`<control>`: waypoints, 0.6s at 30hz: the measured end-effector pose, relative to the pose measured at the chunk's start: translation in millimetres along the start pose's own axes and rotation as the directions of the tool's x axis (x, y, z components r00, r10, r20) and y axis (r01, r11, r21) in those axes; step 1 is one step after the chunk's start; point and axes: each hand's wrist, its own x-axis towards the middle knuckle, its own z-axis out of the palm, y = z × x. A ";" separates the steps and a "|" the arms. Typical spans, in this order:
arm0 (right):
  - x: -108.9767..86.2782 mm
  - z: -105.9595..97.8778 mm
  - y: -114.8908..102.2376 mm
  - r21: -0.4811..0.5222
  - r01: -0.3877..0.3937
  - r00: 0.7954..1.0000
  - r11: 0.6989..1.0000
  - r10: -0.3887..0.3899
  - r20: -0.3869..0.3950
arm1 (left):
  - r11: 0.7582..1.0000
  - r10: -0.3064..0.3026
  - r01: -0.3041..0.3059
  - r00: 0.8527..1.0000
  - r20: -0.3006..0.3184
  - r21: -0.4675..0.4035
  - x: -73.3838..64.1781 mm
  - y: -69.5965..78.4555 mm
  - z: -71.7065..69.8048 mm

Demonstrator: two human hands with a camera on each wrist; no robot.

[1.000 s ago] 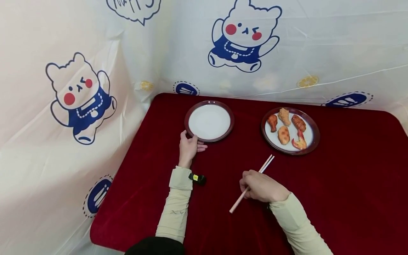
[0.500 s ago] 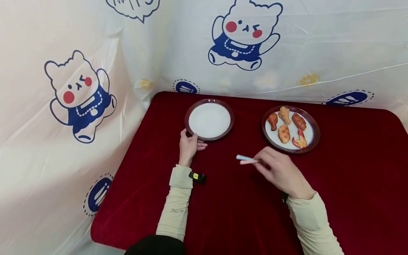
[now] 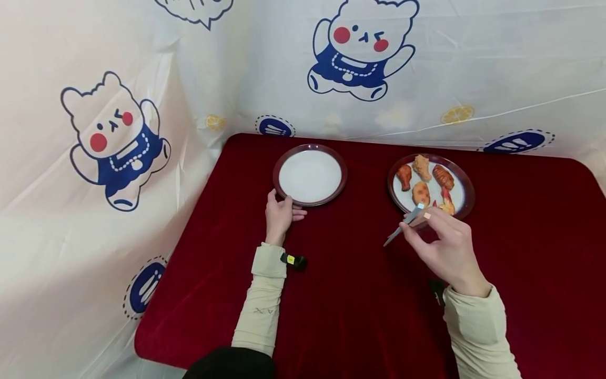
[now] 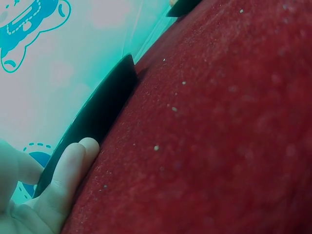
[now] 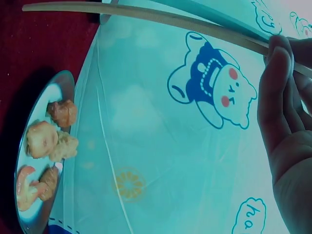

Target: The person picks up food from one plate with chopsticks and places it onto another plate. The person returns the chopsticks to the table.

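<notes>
The left hand [image 3: 278, 216] holds the near-left rim of a white plate [image 3: 310, 176] with a brown rim, thumb over the edge. In the left wrist view its fingers [image 4: 73, 165] lie against the plate's dark outer side. My right hand [image 3: 447, 247] pinches a pair of chopsticks [image 3: 400, 230] above the table, just in front of a second brown-rimmed plate [image 3: 468, 197]. That plate bears a drumstick [image 3: 404, 177], a fried piece [image 3: 421, 167], a brown ridged piece [image 3: 443, 178], an oval spotted piece [image 3: 420, 192] and a partly hidden red-and-yellow piece [image 3: 446, 199].
A dark red cloth [image 3: 345, 295] covers the table. Behind it and to the left hangs a pale curtain [image 3: 265, 63] printed with cartoon bears. A dark strap with a yellow mark [image 3: 293, 260] sits at the left cuff.
My right hand has moved right and forward to the food plate, and the chopsticks have turned in its fingers. My left hand stays on the white plate.
</notes>
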 end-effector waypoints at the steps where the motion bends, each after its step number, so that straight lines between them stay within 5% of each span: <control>1: 0.3 0.0 -0.3 -0.002 -0.014 1.000 1.000 0.014 0.001 | 1.000 0.003 -0.003 1.000 -0.002 0.003 -1.2 1.4 0.7; 8: -0.6 -3.2 -1.9 -0.042 -0.119 0.993 0.992 0.119 0.002 | 1.000 0.003 -0.003 1.000 -0.016 0.010 4.2 -5.4 2.7; 13: -2.2 -3.4 -1.9 -0.103 -0.135 0.990 0.985 0.137 0.018 | 0.999 0.033 -0.033 0.999 -0.031 -0.004 19.1 -26.1 4.2; 18: -1.5 -0.1 -5.5 -0.176 -0.143 0.987 0.974 0.154 0.047 | 1.000 -0.003 0.003 1.000 -0.025 -0.017 19.2 -24.3 2.3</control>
